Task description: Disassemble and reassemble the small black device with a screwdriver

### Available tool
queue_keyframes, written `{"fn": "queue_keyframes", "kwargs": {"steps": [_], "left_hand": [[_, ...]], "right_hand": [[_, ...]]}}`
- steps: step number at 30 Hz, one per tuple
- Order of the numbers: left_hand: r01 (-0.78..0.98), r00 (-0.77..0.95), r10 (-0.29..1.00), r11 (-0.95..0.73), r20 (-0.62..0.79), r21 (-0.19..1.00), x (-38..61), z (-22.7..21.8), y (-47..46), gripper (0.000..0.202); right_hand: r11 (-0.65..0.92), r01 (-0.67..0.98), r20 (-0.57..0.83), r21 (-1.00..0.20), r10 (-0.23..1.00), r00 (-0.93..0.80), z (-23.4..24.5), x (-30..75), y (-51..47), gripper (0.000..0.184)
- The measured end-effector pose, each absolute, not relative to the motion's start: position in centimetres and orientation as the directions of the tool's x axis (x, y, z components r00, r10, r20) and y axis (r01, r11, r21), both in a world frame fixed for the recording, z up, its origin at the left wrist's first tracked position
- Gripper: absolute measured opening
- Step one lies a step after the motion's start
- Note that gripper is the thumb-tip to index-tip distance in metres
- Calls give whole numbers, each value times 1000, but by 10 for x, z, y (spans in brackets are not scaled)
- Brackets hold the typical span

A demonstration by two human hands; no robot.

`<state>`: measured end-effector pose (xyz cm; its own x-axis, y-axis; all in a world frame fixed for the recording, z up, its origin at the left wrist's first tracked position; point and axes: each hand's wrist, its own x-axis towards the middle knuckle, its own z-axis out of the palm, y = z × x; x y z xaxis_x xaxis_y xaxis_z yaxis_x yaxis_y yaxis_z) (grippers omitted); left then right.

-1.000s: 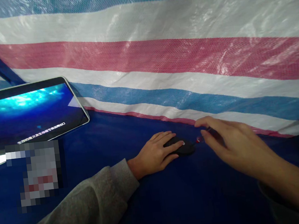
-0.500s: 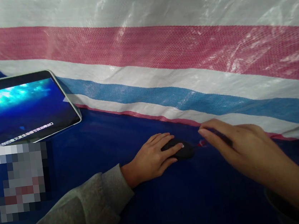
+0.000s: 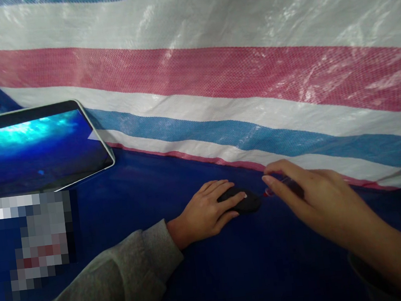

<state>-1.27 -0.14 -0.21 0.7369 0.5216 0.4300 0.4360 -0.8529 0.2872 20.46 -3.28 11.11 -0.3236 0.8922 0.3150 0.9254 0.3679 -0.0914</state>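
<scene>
A black computer mouse (image 3: 251, 201) lies on the blue surface. My left hand (image 3: 207, 210) rests over its left end, fingers and thumb along its sides, gripping it. To the right, my right hand (image 3: 308, 189) is curled, with thumb and forefinger drawn close together. Just under those fingertips shows a slim, partly clear item with a red end (image 3: 266, 193), pointing at the mouse's right end. My fingers hide most of this item, and its kind cannot be made out. Whether its red end touches the mouse is unclear.
A tablet-like screen (image 3: 41, 154) with a lit blue picture leans at the left. Below it lies a pixelated grey patch (image 3: 46, 240). A red, white and blue striped plastic sheet (image 3: 191, 69) hangs behind the blue surface (image 3: 146, 181).
The view has tilted up a little, so the screen and sheet sit lower in it. My right hand has shifted slightly left toward the mouse. My left hand stays on the mouse.
</scene>
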Motion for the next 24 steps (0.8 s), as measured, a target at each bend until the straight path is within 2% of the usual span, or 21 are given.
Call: {"fn": "queue_keyframes", "kwargs": {"steps": [24], "left_hand": [[430,733,518,-855,441,289,-11,-3,-1,43]], "right_hand": [[342,938,288,-54,905,-313,111,203,-38,22]]}}
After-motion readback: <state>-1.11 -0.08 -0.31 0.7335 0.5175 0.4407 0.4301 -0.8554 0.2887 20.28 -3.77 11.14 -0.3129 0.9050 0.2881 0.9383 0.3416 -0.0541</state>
